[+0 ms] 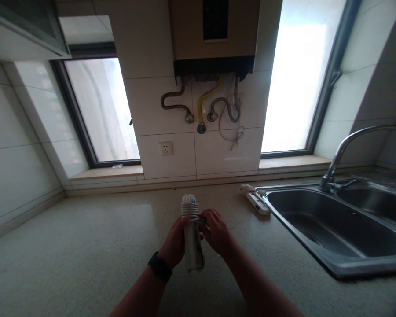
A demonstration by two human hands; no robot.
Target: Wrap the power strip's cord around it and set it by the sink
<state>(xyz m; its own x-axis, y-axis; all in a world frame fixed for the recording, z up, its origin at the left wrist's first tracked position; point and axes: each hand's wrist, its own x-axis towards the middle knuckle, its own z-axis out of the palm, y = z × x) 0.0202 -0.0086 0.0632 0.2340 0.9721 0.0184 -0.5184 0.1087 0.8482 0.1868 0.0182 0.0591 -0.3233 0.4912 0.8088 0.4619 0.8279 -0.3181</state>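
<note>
A white power strip is held up over the counter in front of me, its upper part wound with several turns of white cord. My left hand grips the strip from its left side, with the thumb against the lowest turns. On the other side my right hand is closed, its fingertips pinching the cord close to the strip's right edge. The fingers behind the strip are partly hidden. A second white power strip, also with cord around it, lies on the counter beside the sink.
A steel double sink with a curved faucet is set into the speckled counter on the right. The tiled back wall carries a water heater, its pipes, and a socket between two windows.
</note>
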